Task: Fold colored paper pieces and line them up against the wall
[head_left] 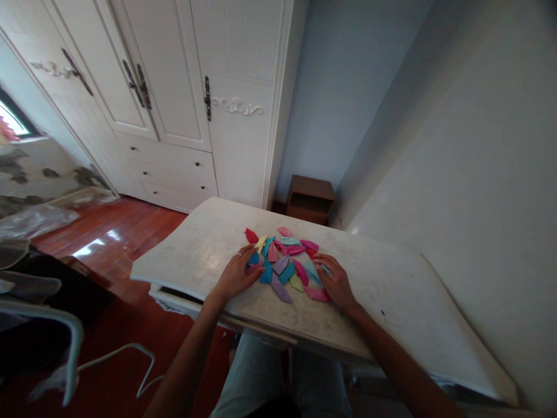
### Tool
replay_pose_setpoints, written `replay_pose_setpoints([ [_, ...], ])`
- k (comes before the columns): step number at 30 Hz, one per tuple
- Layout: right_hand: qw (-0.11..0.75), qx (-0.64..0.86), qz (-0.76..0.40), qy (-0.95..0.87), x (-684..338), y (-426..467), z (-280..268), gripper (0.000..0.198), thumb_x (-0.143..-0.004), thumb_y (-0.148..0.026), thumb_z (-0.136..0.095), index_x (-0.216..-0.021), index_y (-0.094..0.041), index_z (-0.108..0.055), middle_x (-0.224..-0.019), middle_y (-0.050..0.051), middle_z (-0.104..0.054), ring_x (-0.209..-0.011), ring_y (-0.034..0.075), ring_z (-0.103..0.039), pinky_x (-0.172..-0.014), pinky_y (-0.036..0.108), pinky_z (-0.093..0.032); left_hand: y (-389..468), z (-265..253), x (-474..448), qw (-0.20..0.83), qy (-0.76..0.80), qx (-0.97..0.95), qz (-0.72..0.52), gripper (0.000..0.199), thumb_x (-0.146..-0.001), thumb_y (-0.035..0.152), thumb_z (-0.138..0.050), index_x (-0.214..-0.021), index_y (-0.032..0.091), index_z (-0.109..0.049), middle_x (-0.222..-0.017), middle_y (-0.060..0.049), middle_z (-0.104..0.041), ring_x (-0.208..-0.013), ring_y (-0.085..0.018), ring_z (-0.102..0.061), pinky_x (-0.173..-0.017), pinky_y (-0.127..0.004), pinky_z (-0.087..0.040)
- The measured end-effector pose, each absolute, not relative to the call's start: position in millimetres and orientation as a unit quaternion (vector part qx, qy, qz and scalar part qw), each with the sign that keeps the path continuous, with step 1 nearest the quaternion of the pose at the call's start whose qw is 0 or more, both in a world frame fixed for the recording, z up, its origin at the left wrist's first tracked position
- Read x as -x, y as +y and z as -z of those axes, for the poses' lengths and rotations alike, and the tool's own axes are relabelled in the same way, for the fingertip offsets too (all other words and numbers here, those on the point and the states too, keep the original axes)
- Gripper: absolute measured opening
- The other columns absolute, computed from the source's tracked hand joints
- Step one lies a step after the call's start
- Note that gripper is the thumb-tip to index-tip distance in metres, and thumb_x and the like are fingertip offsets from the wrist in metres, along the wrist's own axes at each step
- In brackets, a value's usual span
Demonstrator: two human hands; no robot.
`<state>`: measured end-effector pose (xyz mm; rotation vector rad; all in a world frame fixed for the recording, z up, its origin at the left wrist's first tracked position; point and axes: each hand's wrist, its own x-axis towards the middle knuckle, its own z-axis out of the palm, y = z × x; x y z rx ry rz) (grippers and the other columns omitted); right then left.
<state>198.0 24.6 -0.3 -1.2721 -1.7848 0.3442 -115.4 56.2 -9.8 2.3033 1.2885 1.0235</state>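
A loose pile of folded coloured paper pieces (282, 265) lies on the white tabletop (187, 241) in front of me. They are pink, red, teal, purple, yellow and pale green, and several overlap. My left hand (239, 274), with a ring on one finger, rests against the pile's left edge, fingers apart, beside a blue piece (253, 259). On the opposite side, my right hand (335, 281) has its fingers spread at the pile's right edge, near a pink piece (317, 294). A small pale bluish bit shows by its fingers; I cannot tell what it is.
A white wardrobe (174, 75) stands behind the table, with a small brown cabinet (311, 191) beside it. The wall (478, 174) borders the right side. At lower left are a white metal tube frame (73, 331), a dark bag-like object and a white cable (143, 351) on the red floor.
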Motion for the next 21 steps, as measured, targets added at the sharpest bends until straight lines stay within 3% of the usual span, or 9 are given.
replay_pose_setpoints([
  [7,0.445,0.483,-0.163,-0.736,-178.0,42.1,-10.4,0.032,-0.097,-0.041,-0.046,-0.117,-0.026,-0.066,-0.124,0.008,-0.066,-0.118,0.025,-0.059,-0.105,0.047,-0.044,57.5,10.6,115.1,0.182,0.449,-0.782,-0.391,0.050,-0.088,0.041,-0.058,-0.131,0.017,-0.051,-0.137,-0.016,-0.052,-0.128,-0.027,-0.050,-0.110,-0.046,-0.040],
  [11,0.441,0.481,-0.174,-0.737,-142.9,60.9,-21.9,0.035,-0.096,-0.046,-0.046,-0.121,-0.027,-0.062,-0.119,0.008,-0.069,-0.114,0.026,-0.061,-0.103,0.049,-0.045,57.3,7.9,115.6,0.229,0.465,-0.728,-0.450,0.052,-0.085,0.046,-0.060,-0.129,0.018,-0.052,-0.133,-0.014,-0.056,-0.125,-0.026,-0.052,-0.108,-0.045,-0.042],
  [16,0.431,0.453,-0.301,-0.720,-71.3,86.9,-25.3,0.046,-0.096,-0.053,-0.044,-0.133,-0.027,-0.051,-0.126,0.008,-0.065,-0.115,0.025,-0.061,-0.101,0.047,-0.047,57.9,4.2,118.0,0.307,0.490,-0.632,-0.516,0.047,-0.093,0.048,-0.045,-0.128,0.018,-0.052,-0.131,-0.014,-0.058,-0.121,-0.025,-0.056,-0.100,-0.043,-0.047],
  [21,0.349,0.363,-0.441,-0.743,-37.1,91.6,-20.2,0.077,-0.079,-0.062,-0.066,-0.143,-0.025,-0.043,-0.146,0.012,-0.049,-0.132,0.029,-0.048,-0.104,0.048,-0.045,60.6,5.2,119.4,0.258,0.542,-0.565,-0.566,0.045,-0.095,0.048,-0.039,-0.121,0.015,-0.056,-0.120,-0.014,-0.063,-0.105,-0.023,-0.062,-0.091,-0.040,-0.051],
])
